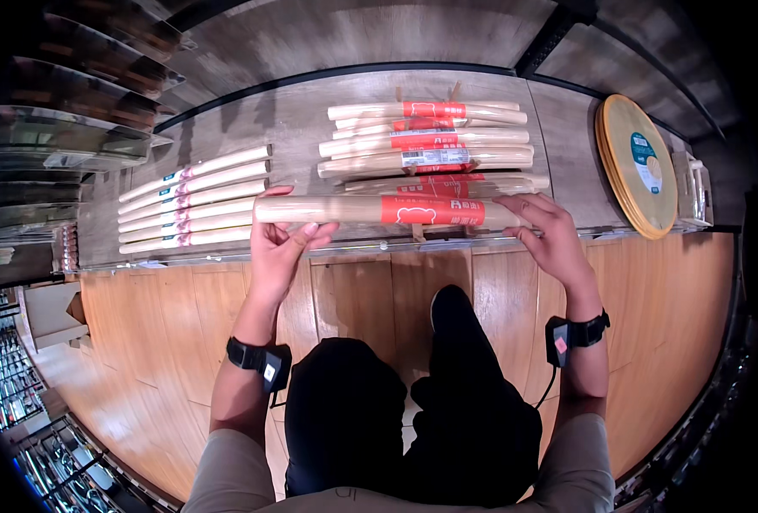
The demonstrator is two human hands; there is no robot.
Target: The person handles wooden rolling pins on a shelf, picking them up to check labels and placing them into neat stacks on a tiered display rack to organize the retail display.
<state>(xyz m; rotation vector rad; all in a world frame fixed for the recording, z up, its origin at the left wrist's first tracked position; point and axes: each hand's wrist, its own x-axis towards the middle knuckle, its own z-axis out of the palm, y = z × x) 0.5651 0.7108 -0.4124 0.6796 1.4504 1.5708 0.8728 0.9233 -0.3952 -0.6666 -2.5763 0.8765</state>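
Observation:
A pale wooden rolling pin [337,210] in clear wrap with a red printed label lies level across both hands, above the front edge of a shelf. My left hand [283,243] grips its left end, thumb in front and fingers beneath and behind. At the right end, my right hand [549,237] holds it between thumb and fingers. Behind it, similar red-labelled rolling pins [501,156] lie stacked between small wooden uprights on the grey shelf [299,122]. Part of that stack is hidden by the held pin.
Thinner wooden rolling pins [225,189] lie in a row at the left of the shelf. Round yellow-rimmed boards [639,167] lean at the right, beside a small clear-wrapped item [693,186]. A transparent strip [385,245] edges the shelf. Wooden flooring [353,301] lies below, around my legs.

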